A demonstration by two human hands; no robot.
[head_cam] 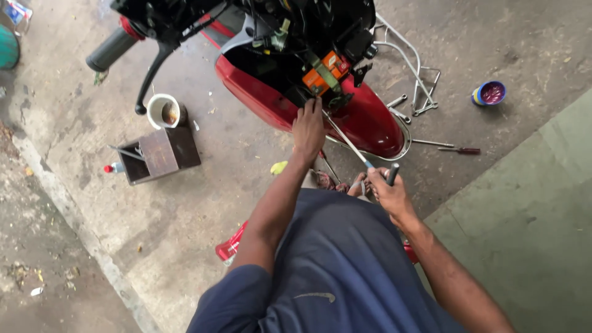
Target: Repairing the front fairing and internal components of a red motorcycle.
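A red scooter [370, 120] stands in front of me with its front panel off, showing black parts, wires and an orange box [323, 72]. My left hand [308, 126] reaches up and rests its fingers on the parts just below the orange box. My right hand [388, 192] is shut on the black grip of a long T-handle wrench [348, 142]. The wrench's steel shaft runs up and left to the parts beside my left fingers.
A brown metal toolbox [159, 154] and a white cup [164, 111] sit on the concrete at left. Spanners [398, 102], a screwdriver [459, 150], a wire rack [419, 80] and a small purple tub [490, 93] lie at right. A green mat [542, 216] covers the floor at right.
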